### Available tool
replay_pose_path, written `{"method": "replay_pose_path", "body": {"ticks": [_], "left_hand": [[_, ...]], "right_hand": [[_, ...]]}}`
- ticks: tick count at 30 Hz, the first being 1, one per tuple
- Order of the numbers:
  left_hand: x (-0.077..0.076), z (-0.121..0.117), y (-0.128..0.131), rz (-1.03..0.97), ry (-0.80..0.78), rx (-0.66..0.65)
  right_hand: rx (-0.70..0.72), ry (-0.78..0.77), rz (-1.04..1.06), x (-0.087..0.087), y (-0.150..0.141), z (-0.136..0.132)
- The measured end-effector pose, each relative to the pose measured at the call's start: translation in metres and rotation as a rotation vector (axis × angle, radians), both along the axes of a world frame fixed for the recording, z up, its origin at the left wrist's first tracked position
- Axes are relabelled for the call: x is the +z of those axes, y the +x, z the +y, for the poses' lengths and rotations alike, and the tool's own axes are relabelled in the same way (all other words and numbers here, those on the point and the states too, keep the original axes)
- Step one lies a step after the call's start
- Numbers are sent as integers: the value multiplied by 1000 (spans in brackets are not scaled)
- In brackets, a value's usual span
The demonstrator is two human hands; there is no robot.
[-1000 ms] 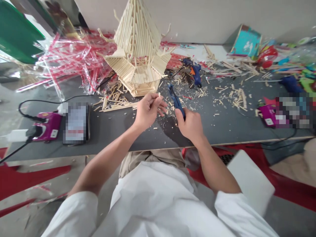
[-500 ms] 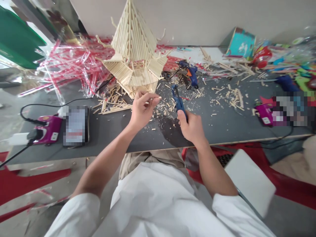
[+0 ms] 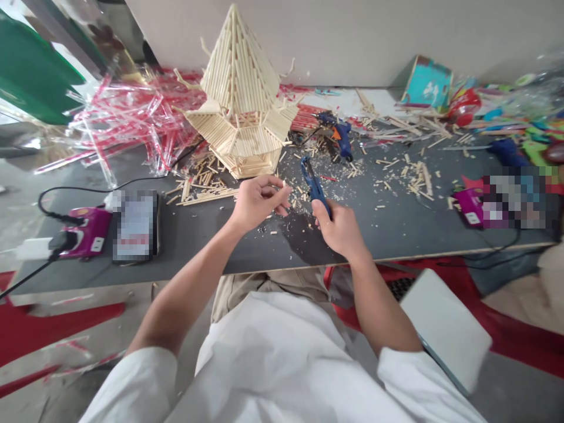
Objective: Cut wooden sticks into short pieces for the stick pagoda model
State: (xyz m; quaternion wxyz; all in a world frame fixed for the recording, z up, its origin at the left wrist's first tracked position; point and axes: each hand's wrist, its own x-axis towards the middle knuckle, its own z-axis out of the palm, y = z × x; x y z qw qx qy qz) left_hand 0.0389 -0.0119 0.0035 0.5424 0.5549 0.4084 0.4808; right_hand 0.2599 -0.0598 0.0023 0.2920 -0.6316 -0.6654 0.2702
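My left hand (image 3: 258, 202) is closed in a pinch just in front of the wooden model, with a short piece of wooden stick (image 3: 284, 184) at its fingertips. My right hand (image 3: 341, 229) grips blue-handled pliers (image 3: 314, 183), their jaws pointing away from me and up to the left. A gap separates the pliers from the left fingertips. Behind the hands stands the model (image 3: 242, 76), a pagoda-like tower of pale sticks with a pointed roof and flared eaves. Cut stick bits (image 3: 207, 173) and crumbs lie around its base.
A blue glue gun (image 3: 342, 140) lies beyond the pliers. Plastic wrappers (image 3: 132, 117) heap up at the left rear. A phone (image 3: 136, 226) and purple power strip (image 3: 90, 232) sit at the left; another purple strip (image 3: 469, 205) is at the right. A teal box (image 3: 427, 85) leans against the wall.
My left hand has drawn slightly back toward me from the model's base, its fingers shifting around the stick piece. The pliers have moved a little to the left, still in my right hand.
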Motion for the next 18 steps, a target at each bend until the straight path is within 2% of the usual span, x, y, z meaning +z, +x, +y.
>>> {"method": "replay_pose_path", "body": {"ticks": [5, 9, 13, 18], "left_hand": [[5, -2, 0, -96, 20, -101], [6, 0, -4, -142, 0, -149], [7, 1, -7, -141, -37, -160], [5, 0, -3, -137, -86, -289]], "right_hand": [[-11, -185, 349, 1, -15, 7], [-29, -125, 604, 5, -34, 14], [-71, 0, 622, 4, -43, 20], [-75, 57, 604, 2, -42, 22]]}}
